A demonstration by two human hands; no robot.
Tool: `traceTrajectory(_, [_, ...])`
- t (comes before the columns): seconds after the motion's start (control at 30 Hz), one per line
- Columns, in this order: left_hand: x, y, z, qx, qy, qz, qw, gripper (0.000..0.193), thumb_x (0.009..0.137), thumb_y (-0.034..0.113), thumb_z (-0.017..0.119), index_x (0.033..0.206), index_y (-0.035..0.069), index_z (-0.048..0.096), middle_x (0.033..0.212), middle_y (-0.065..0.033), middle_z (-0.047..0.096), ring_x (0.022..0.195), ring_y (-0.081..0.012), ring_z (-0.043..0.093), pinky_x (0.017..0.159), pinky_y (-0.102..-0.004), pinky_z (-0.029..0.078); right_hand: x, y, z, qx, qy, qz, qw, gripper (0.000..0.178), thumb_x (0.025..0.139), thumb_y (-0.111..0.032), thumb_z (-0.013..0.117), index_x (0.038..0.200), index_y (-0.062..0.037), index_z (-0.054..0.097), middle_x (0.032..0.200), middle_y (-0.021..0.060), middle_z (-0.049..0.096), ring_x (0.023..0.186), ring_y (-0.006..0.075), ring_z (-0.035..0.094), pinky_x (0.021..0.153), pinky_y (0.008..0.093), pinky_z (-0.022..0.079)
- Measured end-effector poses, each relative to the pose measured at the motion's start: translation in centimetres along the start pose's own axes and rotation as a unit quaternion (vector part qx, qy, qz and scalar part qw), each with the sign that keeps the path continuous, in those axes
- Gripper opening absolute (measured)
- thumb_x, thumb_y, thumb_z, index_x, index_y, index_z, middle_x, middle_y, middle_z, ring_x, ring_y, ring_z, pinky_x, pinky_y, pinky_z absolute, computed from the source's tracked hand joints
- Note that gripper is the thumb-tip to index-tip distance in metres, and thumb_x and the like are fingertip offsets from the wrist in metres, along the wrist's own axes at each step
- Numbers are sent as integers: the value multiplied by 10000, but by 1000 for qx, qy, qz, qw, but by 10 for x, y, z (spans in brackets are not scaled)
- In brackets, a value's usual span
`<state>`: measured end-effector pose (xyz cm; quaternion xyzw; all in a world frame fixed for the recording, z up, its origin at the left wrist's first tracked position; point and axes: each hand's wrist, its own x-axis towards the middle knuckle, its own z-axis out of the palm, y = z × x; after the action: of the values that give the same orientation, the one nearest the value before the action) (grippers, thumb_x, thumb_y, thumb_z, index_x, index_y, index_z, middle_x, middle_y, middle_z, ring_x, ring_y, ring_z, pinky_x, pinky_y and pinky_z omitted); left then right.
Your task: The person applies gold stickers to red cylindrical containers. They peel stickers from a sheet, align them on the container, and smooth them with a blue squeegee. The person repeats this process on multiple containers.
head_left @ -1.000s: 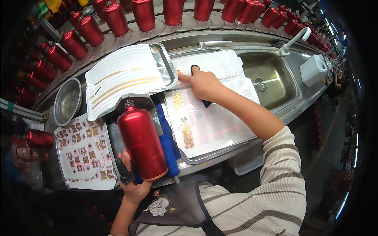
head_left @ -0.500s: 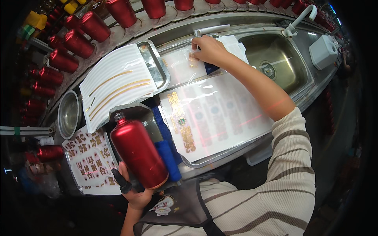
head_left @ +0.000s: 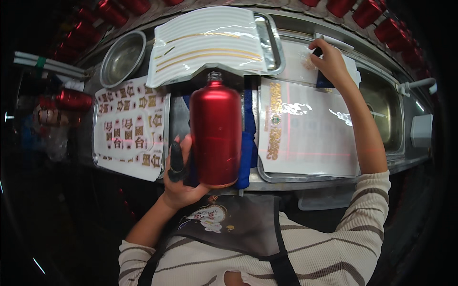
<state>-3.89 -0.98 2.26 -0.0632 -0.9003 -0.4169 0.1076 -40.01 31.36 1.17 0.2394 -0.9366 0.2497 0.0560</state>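
Observation:
A glossy red bottle (head_left: 215, 136) with a dark threaded neck stands nearly upright in front of me. My left hand (head_left: 180, 174) grips it low on its left side, the thumb by its base and a black cover on one finger. Out to the right, my right hand (head_left: 330, 64) reaches over a pale sheet with small gold decals (head_left: 307, 62). Its fingers are pinched together, with something dark at one fingertip; what they hold is too small to make out. Nearer me lies a wet decal sheet (head_left: 310, 136) with a gold strip along its left edge.
White ribbed sheets with gold strips (head_left: 205, 47) lie on a metal tray (head_left: 272, 45). At left are a metal bowl (head_left: 123, 59) and a tray of gold-and-brown decals (head_left: 129, 128). Blue cloth (head_left: 245, 159) hangs beside the bottle. A sink (head_left: 381, 114) with a faucet (head_left: 417, 86) is at right.
My view has swung, so the bench sits straighter and the bottle looks more upright. The left hand stays on the bottle. The right hand remains pinched over the small gold decals.

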Motion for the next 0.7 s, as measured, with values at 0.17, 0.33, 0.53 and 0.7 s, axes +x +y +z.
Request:
traceTrajectory(0.17, [15,-3,8,81,21,64,994,1146,703,386,876,1493,-114,213,1503,-265,372,1385,-354,416,1180,-438,269,-43,-71,-41,60,55,-39,996,252,835,-66,671,1079,-33,618,882,54,662,558,126,456,574,271,415])
traceTrajectory(0.33, [11,-4,9,27,41,70,996,1100,710,366,871,1503,-75,249,1488,-248,400,1377,-335,428,1198,-444,221,-84,-163,-74,207,20,-25,978,251,811,23,694,1051,-24,639,902,-29,626,589,-4,387,535,168,329])
traceTrajectory(0.53, [22,6,9,98,77,120,985,1058,697,227,885,1514,-40,266,1434,-235,484,1274,-349,538,1137,-426,330,-101,-232,-96,232,-138,-108,957,258,805,29,724,1046,5,635,901,-39,596,596,-37,377,521,146,287])
traceTrajectory(0.7, [14,4,10,-56,40,10,998,1036,773,253,854,1538,-1,204,1476,-216,422,1300,-302,517,1067,-418,438,-76,-253,-68,294,-214,-205,909,267,795,10,765,1025,12,629,928,-18,604,746,-2,535,604,132,399])
